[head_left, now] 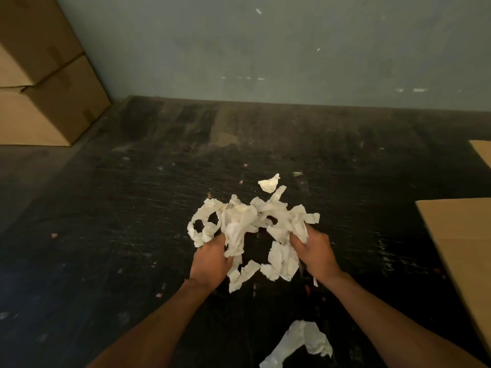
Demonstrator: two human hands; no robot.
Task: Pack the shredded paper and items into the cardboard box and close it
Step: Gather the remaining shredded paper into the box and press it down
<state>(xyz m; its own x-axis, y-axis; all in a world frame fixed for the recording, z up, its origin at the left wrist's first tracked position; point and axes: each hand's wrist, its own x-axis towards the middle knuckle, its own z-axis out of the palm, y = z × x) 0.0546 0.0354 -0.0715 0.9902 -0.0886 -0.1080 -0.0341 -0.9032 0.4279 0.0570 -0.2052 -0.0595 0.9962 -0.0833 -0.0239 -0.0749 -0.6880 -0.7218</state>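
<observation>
A loose heap of white shredded paper [252, 224] lies on the dark floor in the middle of the view. My left hand [211, 261] grips the strips at the heap's left side. My right hand [316, 253] grips strips at its right side. More strips hang down between the two hands. One small scrap [269, 183] lies apart just beyond the heap. Another crumpled white piece [303, 343] lies near me at the bottom. The brown flap of a cardboard box [462, 235] shows at the right edge; its inside is out of view.
Stacked closed cardboard boxes [45, 83] stand at the far left against a pale green wall [265, 49]. A second cardboard corner [482, 151] pokes in at the right. The dark scuffed floor [132, 208] carries small bits of debris.
</observation>
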